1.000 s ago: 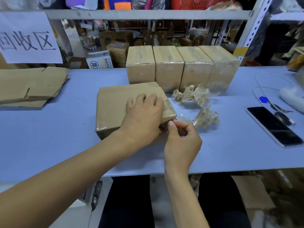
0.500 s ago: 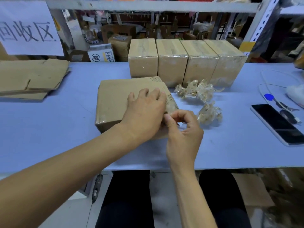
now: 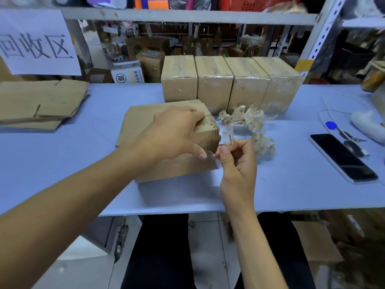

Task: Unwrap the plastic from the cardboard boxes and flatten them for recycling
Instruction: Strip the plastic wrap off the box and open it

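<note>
A plastic-wrapped cardboard box (image 3: 145, 124) lies in the middle of the blue table (image 3: 62, 163), its right end lifted. My left hand (image 3: 175, 134) grips that right end, fingers over the top and thumb on the near side. My right hand (image 3: 237, 157) pinches a strip of clear plastic wrap (image 3: 226, 138) pulled off the box's right corner. Several wrapped boxes (image 3: 231, 80) stand in a row behind it. Flattened cardboard (image 3: 39, 103) is stacked at the far left.
Two crumpled balls of removed plastic (image 3: 243, 117) lie right of the box. A black phone (image 3: 343, 157), keys and a white cable lie at the right. A paper sign (image 3: 35, 42) hangs at the back left under a cluttered shelf.
My left hand went from lying flat on the box to gripping its right end and tilting it up. My right hand has pulled the plastic loose from the corner.
</note>
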